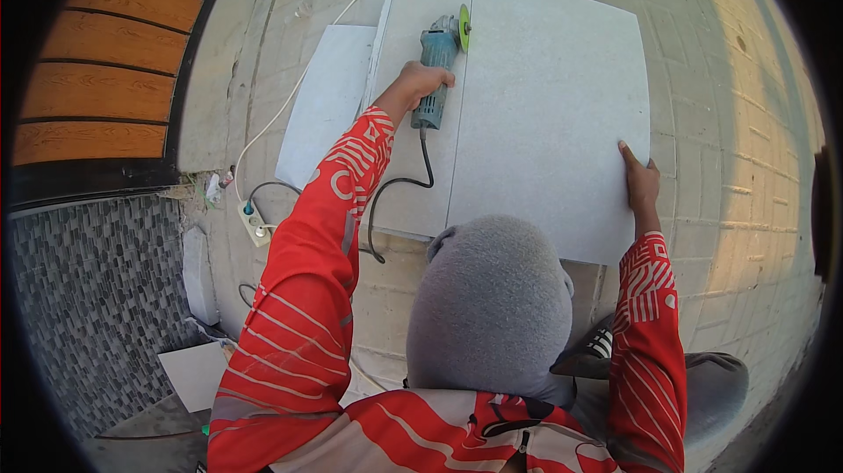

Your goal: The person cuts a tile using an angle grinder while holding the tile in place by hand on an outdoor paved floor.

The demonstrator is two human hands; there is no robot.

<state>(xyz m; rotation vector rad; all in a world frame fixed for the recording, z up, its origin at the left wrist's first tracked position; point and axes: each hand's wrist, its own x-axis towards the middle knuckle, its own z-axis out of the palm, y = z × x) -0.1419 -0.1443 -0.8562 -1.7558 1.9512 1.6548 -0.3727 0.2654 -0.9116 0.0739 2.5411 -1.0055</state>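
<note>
My left hand (425,82) is closed around the body of a teal angle grinder (434,78), whose green disc (464,29) stands on edge over a straight line running along a light grey tile (553,122). Whether that line is a cut, a mark or a joint I cannot tell. At the tile's right edge, my right hand (643,181) grips the side with one digit on top; its other fingers are partly hidden. A black cord (428,166) trails from the grinder's rear end. Whether the disc touches the tile or spins is unclear.
Another pale slab (325,95) lies left of the tile. A white power strip (255,225) with a plug and cables sits beyond my left forearm. An orange wood-panelled door (105,69) stands far left. A grey cloth-covered round shape (492,306) hides part of the tile's near edge.
</note>
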